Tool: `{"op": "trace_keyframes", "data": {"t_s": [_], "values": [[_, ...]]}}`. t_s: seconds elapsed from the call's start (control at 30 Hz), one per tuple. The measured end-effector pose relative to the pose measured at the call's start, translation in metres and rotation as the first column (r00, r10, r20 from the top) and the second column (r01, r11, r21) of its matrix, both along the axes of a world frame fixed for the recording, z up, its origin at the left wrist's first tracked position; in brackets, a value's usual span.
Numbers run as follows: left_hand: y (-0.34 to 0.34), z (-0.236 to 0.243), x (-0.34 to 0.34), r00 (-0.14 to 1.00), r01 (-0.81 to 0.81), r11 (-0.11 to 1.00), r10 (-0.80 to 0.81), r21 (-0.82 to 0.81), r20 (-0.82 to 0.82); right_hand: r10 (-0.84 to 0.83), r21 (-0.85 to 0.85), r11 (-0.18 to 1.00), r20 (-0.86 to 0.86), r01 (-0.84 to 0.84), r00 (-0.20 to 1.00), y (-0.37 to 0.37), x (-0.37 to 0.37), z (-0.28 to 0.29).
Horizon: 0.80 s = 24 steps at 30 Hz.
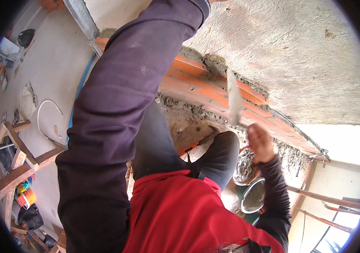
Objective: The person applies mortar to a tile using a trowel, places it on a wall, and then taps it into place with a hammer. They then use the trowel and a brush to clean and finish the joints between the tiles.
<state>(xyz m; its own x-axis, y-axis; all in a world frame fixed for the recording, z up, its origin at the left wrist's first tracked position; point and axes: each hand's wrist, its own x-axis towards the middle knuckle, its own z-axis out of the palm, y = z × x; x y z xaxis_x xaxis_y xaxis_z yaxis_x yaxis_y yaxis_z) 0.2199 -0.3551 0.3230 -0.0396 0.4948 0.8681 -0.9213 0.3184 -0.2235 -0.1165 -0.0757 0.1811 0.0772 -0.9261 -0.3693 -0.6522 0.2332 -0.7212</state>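
My right hand grips a mortar-coated trowel, whose pale blade points upward in front of the red brick courses and the rough mortar joint along them. My left arm reaches up across the view to the top edge, where only a sliver of my left hand shows by the plastered surface, its fingers out of sight. Below my right hand are a bucket of mortar and a green-rimmed bucket of greyish content. A tool with an orange handle lies behind my legs.
A metal post stands at upper left, with a blue hose nearby. Wooden frames, a white looped cable, a white sack and colourful containers lie at left. Long poles cross the right side.
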Motion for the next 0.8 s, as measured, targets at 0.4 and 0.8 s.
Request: {"op": "trace_keyframes", "data": {"t_s": [0.4, 0.8], "values": [[0.010, 0.002, -0.003, 0.999, -0.023, 0.999, 0.022, 0.030, 0.031, -0.106, -0.357, 0.921, 0.158, 0.156, 0.982, 0.017, 0.108, -0.181], [0.005, 0.005, 0.005, 0.995, -0.073, 0.997, 0.072, 0.010, 0.074, -0.207, -0.596, 0.803, -0.309, -0.019, 0.928, -0.012, 0.045, -0.170]]}}
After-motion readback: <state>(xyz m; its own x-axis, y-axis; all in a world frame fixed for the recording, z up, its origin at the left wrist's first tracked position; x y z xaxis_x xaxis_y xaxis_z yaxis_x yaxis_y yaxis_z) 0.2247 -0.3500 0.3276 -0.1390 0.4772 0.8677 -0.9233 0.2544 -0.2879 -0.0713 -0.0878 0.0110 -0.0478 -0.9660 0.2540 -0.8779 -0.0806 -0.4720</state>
